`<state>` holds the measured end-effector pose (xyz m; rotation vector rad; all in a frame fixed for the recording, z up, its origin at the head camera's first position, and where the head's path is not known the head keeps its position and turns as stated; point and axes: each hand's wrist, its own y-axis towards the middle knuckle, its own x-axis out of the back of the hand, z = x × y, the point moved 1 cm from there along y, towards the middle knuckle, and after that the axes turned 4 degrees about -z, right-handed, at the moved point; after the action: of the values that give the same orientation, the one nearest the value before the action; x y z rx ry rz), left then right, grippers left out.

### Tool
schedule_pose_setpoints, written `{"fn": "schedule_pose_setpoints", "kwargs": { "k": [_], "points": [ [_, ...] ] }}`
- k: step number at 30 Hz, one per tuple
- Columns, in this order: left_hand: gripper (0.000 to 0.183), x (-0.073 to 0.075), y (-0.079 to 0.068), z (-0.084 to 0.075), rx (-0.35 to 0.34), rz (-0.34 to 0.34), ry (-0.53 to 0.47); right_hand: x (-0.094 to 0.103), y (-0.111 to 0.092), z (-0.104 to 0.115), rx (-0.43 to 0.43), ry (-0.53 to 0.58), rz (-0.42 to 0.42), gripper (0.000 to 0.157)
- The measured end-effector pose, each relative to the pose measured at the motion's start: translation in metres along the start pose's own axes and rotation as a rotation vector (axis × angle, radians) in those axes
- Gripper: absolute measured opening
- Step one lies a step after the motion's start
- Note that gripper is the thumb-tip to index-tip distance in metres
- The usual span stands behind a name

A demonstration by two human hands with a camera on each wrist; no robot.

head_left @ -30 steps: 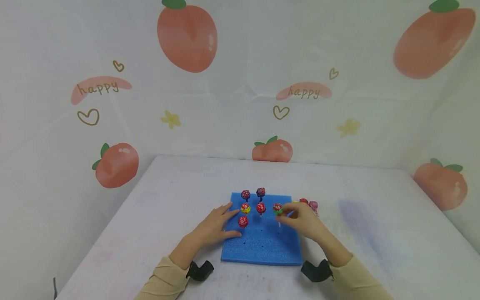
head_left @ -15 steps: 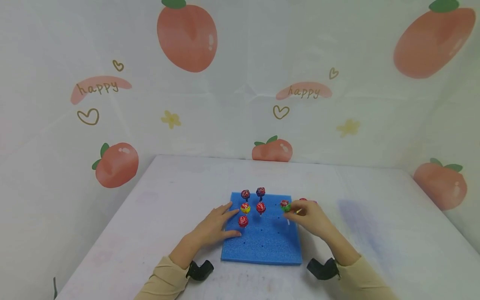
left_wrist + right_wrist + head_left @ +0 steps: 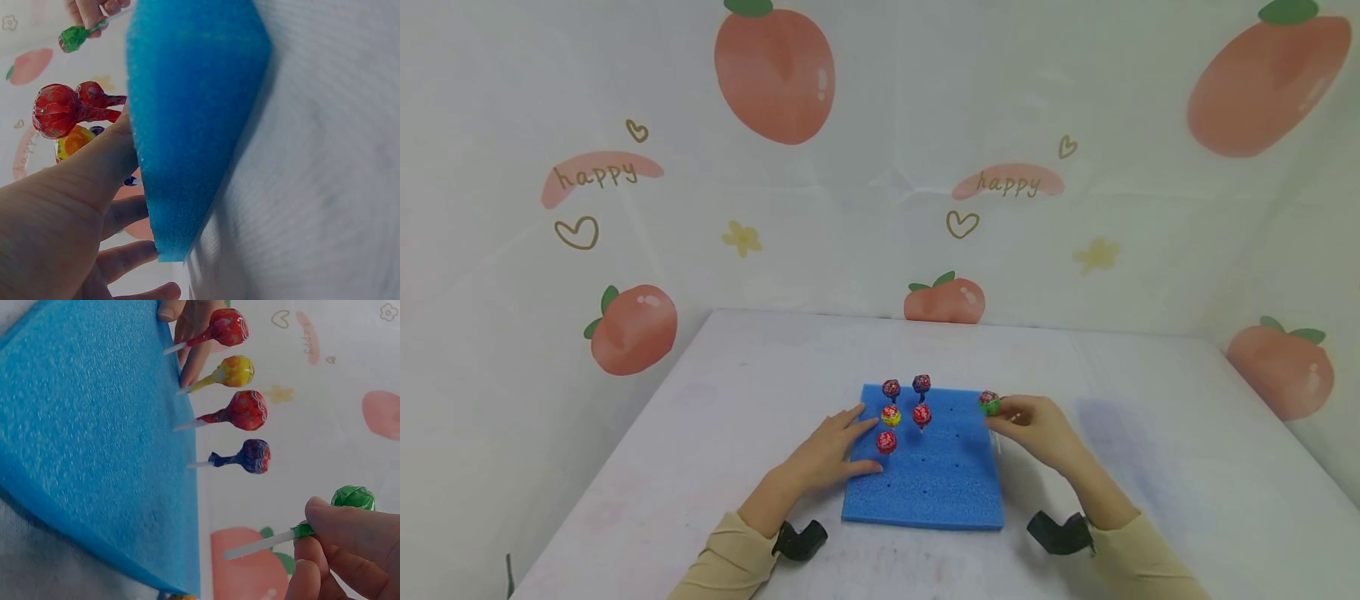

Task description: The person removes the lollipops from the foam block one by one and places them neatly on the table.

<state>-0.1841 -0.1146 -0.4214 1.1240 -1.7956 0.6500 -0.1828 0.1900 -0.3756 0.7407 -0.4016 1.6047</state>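
My right hand pinches a green-and-red lollipop just under its wrapped head. Its bare white stick sticks out free in the right wrist view, by the right edge of the blue foam board. With fingers spread, my left hand rests on the board's left edge. Several lollipops stand upright in the board near that hand: a yellow one, a red one, another red one nearer me, and two dark ones at the back, including a blue-and-red lollipop.
Small holes dot the board's right and front parts. Part of an orange-yellow wrapped head shows past the board's edge in the right wrist view. The white table extends around the board to a fruit-printed backdrop.
My right hand has carried the green-and-red lollipop rightward from over the board to its right edge. The lollipops beyond that edge are now hidden behind it. My left hand stays put.
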Motion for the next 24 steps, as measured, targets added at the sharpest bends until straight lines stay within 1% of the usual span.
{"fn": "schedule_pose_setpoints", "kwargs": {
  "k": [9, 20, 24],
  "points": [
    [0.069, -0.001, 0.001, 0.001, 0.000, 0.001, 0.008, 0.009, -0.002, -0.003, -0.116, -0.024, -0.020, 0.024],
    [0.069, -0.002, 0.001, 0.002, -0.005, 0.000, 0.010, 0.019, -0.003, -0.009, -0.106, -0.045, -0.048, 0.024],
    [0.069, -0.001, 0.001, 0.002, -0.006, -0.002, 0.010, 0.022, -0.003, -0.012, -0.142, -0.065, -0.046, 0.028]
  ]
}}
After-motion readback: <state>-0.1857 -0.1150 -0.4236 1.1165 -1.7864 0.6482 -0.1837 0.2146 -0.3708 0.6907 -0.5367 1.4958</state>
